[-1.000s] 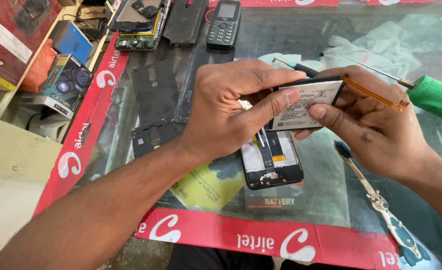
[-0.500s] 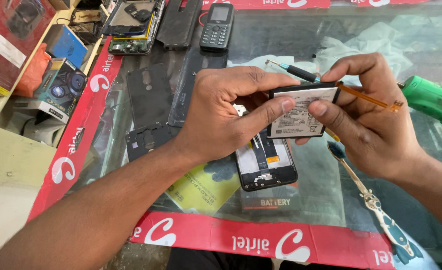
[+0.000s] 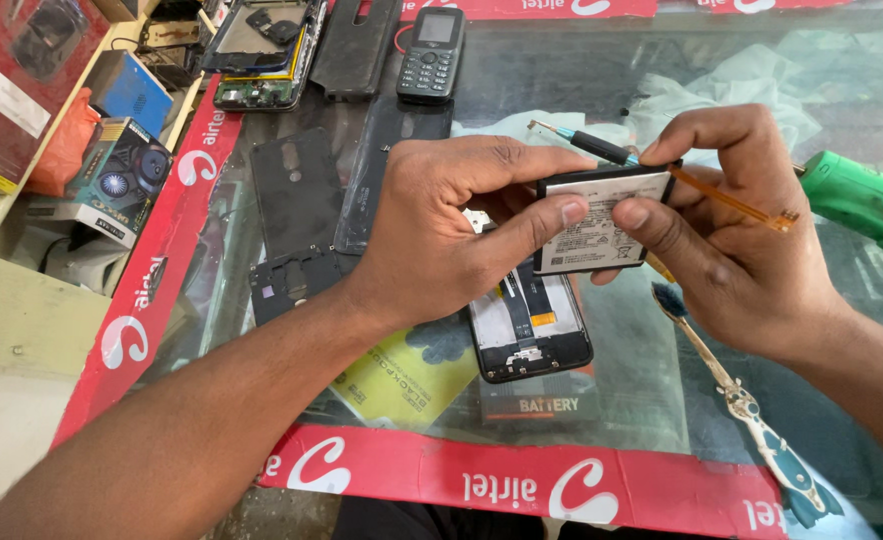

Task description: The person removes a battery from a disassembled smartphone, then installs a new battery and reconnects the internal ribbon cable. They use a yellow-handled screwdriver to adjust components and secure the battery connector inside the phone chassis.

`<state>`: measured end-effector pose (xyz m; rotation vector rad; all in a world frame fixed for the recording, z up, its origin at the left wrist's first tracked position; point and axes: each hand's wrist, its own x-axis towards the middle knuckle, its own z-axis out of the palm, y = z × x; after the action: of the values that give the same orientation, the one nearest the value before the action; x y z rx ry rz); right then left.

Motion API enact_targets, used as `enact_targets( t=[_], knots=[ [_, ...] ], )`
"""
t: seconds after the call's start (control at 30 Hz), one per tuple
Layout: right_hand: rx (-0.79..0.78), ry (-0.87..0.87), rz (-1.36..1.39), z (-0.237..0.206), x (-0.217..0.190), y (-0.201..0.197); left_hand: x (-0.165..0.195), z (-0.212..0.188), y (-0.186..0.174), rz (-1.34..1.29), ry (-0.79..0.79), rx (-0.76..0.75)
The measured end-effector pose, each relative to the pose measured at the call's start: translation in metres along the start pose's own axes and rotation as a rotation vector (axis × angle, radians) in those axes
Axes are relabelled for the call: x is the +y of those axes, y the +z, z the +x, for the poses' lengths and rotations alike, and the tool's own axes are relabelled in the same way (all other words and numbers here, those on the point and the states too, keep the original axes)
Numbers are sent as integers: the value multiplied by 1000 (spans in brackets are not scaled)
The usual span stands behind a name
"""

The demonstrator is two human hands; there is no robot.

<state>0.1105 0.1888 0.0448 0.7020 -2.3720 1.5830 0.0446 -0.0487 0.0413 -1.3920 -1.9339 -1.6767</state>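
I see both hands raised over the glass counter [image 3: 662,400], gripping one flat battery [image 3: 597,225] between them. The left hand [image 3: 452,235] is closed on the battery's left edge, thumb pressed on the printed face, fingers curled behind. The right hand [image 3: 732,250] is closed on its right edge, thumb on the face, index finger arched over the top corner. An orange flex strip [image 3: 732,200] runs from the battery's upper right corner and sticks out past the right hand.

I place everything else relative to the battery. Directly below it, on the glass, lies an opened phone [image 3: 527,325] with its inner frame exposed; I cannot tell whether the battery touches it. Below and to the right lies a toothbrush [image 3: 732,390], bristles toward the battery. To the right rests a green tool [image 3: 862,200], well apart. Just above, a screwdriver [image 3: 587,140] lies partly behind the fingers. Further above stands a small keypad phone [image 3: 432,50]. Up and to the left sits a stripped phone board [image 3: 262,45]. To the left lie dark back covers [image 3: 297,190], flat on the glass. Far left, off the counter, are small boxes [image 3: 112,170]. A red banner strip [image 3: 522,480] edges the counter below.
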Motion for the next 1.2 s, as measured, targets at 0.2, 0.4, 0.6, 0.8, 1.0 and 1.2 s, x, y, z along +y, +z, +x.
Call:
enact_targets(
  t=[0.2, 0.4, 0.6, 0.8, 1.0, 1.2],
  knots=[
    [10, -19, 24, 0, 1, 1, 1, -1, 1, -15, 3, 29],
    [8, -25, -22, -1, -1, -1, 1, -1, 2, -10, 28, 41],
    [33, -22, -100, -2, -2, -2, 2, -3, 1, -12, 40, 49],
    [30, -28, 57, 0, -4, 2, 1, -1, 3, -49, 15, 46],
    [46, -28, 23, -2, -4, 2, 3, -3, 4, -23, 42, 61],
    [85, -93, -63, -3, -4, 2, 7, -1, 2, -62, 11, 51]
  ],
)
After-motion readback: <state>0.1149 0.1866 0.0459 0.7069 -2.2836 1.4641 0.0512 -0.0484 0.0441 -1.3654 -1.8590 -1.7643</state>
